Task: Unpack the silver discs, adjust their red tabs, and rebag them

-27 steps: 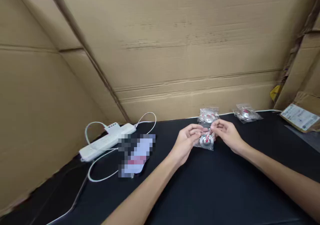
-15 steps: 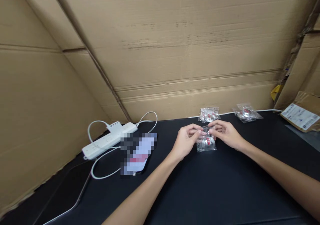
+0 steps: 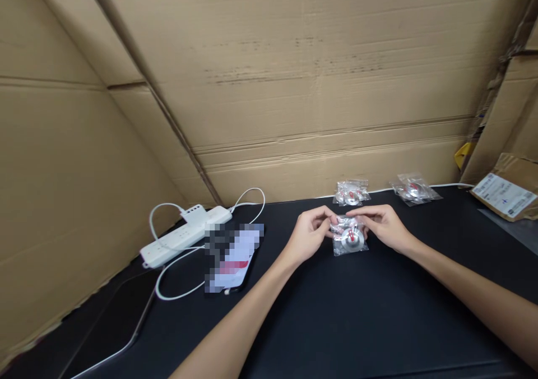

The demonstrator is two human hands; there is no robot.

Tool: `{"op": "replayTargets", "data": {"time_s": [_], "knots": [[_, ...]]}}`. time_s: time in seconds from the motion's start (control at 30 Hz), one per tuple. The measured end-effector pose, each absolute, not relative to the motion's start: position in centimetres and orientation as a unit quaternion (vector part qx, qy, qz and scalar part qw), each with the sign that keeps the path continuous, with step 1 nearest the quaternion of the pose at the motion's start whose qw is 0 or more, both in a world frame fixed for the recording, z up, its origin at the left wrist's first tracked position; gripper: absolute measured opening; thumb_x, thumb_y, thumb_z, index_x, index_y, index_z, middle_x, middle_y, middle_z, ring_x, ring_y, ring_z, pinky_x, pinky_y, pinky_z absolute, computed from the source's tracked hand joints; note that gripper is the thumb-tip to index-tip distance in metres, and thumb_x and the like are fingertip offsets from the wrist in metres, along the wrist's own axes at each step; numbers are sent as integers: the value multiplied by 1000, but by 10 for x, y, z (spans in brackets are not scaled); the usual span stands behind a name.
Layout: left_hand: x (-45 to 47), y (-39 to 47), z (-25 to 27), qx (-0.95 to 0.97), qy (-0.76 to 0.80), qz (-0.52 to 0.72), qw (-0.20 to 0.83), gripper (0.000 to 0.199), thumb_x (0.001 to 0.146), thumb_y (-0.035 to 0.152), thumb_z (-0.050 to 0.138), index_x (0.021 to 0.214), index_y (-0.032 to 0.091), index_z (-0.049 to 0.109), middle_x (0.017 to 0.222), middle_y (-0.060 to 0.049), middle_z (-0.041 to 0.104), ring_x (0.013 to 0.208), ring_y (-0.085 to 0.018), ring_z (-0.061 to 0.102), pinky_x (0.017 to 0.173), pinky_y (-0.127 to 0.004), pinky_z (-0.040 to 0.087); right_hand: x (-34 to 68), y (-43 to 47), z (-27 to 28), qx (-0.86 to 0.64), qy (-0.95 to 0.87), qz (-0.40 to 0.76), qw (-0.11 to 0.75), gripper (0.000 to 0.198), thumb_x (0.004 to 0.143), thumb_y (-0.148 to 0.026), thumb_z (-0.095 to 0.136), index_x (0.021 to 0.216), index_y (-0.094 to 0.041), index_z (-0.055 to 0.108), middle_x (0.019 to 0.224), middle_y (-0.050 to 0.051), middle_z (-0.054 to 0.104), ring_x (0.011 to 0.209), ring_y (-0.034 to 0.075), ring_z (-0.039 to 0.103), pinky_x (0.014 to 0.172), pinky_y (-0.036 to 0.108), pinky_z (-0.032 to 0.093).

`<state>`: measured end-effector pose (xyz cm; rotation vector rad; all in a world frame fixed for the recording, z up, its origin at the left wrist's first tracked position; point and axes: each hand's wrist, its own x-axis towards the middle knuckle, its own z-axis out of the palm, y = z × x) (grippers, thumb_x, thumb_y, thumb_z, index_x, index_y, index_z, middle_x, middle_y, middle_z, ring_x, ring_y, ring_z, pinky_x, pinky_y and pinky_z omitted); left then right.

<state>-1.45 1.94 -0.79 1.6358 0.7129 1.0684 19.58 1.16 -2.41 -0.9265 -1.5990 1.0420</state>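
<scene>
Cardboard panels [image 3: 269, 98] rise behind and left of a black table [image 3: 336, 323]. Right of centre, a clear bag [image 3: 352, 242] with a silvery, red-marked round piece sits between two hands: the left hand [image 3: 311, 234] pinches its left upper corner, while the right hand [image 3: 383, 229] touches its right upper edge, fingers bent, though I cannot tell whether they grip. Two bagged groups lie farther off, one directly beyond [image 3: 352, 194], another far right [image 3: 414, 190]; a white power strip [image 3: 168, 246] lies left.

No wording or number is legible. The white label [image 3: 504, 193] on the cardboard parcel [image 3: 520, 169] at far right carries print too small to read and a small blue mark [image 3: 505, 202]. The phone screen [image 3: 240, 255] is pixelated beyond reading.
</scene>
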Motion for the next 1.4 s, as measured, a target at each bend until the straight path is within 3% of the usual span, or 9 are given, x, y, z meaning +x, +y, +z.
{"op": "replayTargets", "data": {"time_s": [0.2, 0.4, 0.57, 0.73, 0.87, 1.0, 1.17, 1.27, 1.4], "knots": [[-15, 16, -2, 661, 300, 445, 524, 14, 82, 25, 62, 79, 12, 64, 80, -5, 62, 76, -17, 65, 73, -39, 61, 198, 10, -20, -364, -663, 432, 491, 26, 84, -35, 63, 101, -20, 76, 70, 4, 70, 59, 15, 60, 63, 31, 50], [-14, 15, -7, 682, 294, 444, 501, 7, 80, 20, 63, 79, 13, 62, 82, -5, 63, 78, -17, 66, 74, -40, 61, 198, 10, -17, -355, -647, 463, 490, 44, 93, -52, 48, 97, -16, 74, 85, 9, 71, 72, 17, 64, 72, 33, 51], [-12, 12, -4, 685, 283, 441, 507, 3, 77, 15, 61, 76, 13, 59, 80, -3, 62, 76, -16, 65, 74, -40, 61, 193, 9, -18, -392, -660, 448, 458, 32, 81, -47, 68, 87, -16, 68, 76, 4, 67, 67, 16, 62, 65, 30, 51], [-9, 7, 0, 662, 284, 449, 530, 17, 82, 24, 64, 89, 17, 51, 86, -5, 66, 75, -18, 69, 69, -37, 60, 192, 8, -20, -394, -672, 437, 450, 27, 73, -39, 76, 83, -17, 64, 75, 2, 64, 67, 14, 60, 66, 29, 50], [-9, 9, -7, 674, 339, 406, 516, 29, 81, 31, 67, 102, 17, 54, 81, -5, 69, 68, -18, 70, 66, -35, 59, 192, 8, -20, -387, -680, 435, 445, 27, 74, -41, 75, 82, -18, 62, 75, 1, 62, 68, 15, 60, 68, 31, 51], [-9, 10, -11, 711, 358, 355, 490, 19, 83, 32, 64, 86, 14, 63, 74, -6, 69, 66, -18, 69, 65, -32, 57, 192, 8, -22, -382, -688, 434, 438, 26, 76, -40, 74, 83, -18, 61, 77, 2, 64, 72, 16, 62, 70, 31, 51], [-8, 7, -9, 723, 334, 360, 486, 17, 84, 32, 63, 87, 15, 64, 76, -6, 70, 68, -17, 68, 67, -31, 56, 194, 6, -21, -382, -720, 417, 402, 24, 81, -40, 70, 82, -16, 68, 79, 5, 69, 74, 17, 64, 70, 30, 50], [-9, 5, -5, 738, 338, 321, 489, 17, 84, 32, 63, 88, 15, 65, 71, -3, 68, 58, -15, 65, 59, -28, 53, 194, 4, -18, -384, -735, 403, 388, 24, 82, -40, 69, 80, -16, 70, 76, 4, 69, 72, 17, 64, 68, 30, 50], [-11, 3, -1, 756, 349, 273, 482, 24, 86, 35, 59, 75, 15, 63, 60, 0, 62, 47, -11, 57, 49, -23, 46, 193, 1, -18, -380, -748, 389, 380, 25, 84, -41, 67, 81, -16, 68, 76, 4, 69, 72, 17, 64, 67, 29, 50]]}}
